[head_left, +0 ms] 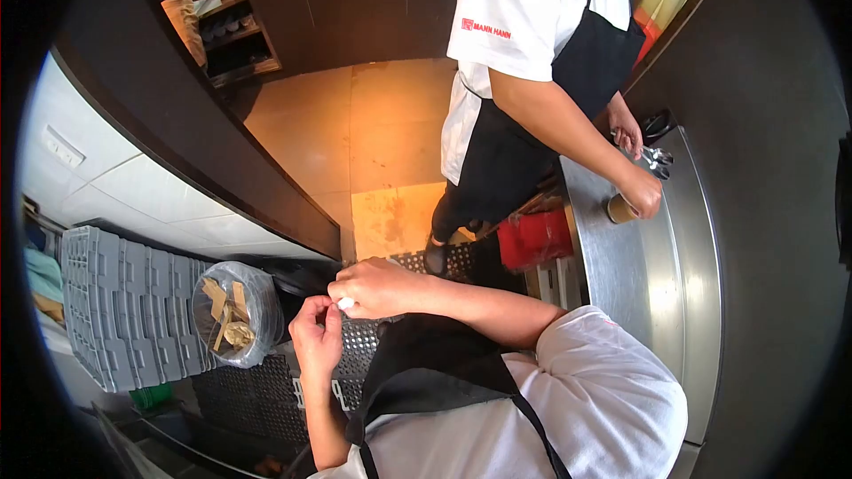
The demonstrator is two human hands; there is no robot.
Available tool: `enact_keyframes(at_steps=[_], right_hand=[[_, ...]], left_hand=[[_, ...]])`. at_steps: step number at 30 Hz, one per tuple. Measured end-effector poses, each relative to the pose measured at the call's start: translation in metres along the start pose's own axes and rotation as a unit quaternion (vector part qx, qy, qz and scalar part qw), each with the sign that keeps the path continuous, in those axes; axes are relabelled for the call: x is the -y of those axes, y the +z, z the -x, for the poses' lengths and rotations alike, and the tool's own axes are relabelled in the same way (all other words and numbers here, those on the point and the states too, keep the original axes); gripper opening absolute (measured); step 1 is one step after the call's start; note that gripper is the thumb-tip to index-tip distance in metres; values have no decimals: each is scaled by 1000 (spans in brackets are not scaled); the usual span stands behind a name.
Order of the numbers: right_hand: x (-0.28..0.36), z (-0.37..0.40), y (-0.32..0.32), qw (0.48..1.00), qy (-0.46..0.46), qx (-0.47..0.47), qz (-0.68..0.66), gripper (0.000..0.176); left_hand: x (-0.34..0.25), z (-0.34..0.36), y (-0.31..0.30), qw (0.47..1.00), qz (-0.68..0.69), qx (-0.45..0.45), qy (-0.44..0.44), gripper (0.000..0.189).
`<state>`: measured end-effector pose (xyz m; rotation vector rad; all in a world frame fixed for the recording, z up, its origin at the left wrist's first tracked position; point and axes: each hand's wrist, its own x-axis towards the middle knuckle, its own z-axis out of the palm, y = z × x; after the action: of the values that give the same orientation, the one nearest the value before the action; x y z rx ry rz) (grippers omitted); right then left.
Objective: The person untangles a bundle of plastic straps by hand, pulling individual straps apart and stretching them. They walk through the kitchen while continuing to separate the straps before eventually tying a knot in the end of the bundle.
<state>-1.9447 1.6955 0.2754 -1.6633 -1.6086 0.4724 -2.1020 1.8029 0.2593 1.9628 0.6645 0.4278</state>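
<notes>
My right hand (373,289) reaches across my front and pinches a small white piece (346,303), too small to tell its kind. Close against it, my left hand (315,337) is raised with thumb and fingers drawn together at the same spot. Whether the left fingers also grip the white piece is hard to see. Both hands are just right of a bin (273,337) lined with a clear plastic bag, which has brown cardboard scraps (238,312) in it.
Stacked grey plastic crates (124,310) stand left of the bin. A co-worker in a black apron (510,160) stands at a steel counter (635,275), one hand on a brown cup (621,208), the other near metal spoons (658,160). A black perforated mat (364,355) covers the floor.
</notes>
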Motion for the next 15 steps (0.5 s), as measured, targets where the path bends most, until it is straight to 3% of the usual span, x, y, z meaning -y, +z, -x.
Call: enact_keyframes(at_steps=[11, 15], right_hand=[[2, 10, 13, 1000, -18, -14, -10, 15], [7, 13, 19, 998, -1, -42, -47, 15]], left_hand=[[28, 12, 11, 998, 41, 8, 41, 20], [51, 20, 23, 966, 255, 42, -23, 19]])
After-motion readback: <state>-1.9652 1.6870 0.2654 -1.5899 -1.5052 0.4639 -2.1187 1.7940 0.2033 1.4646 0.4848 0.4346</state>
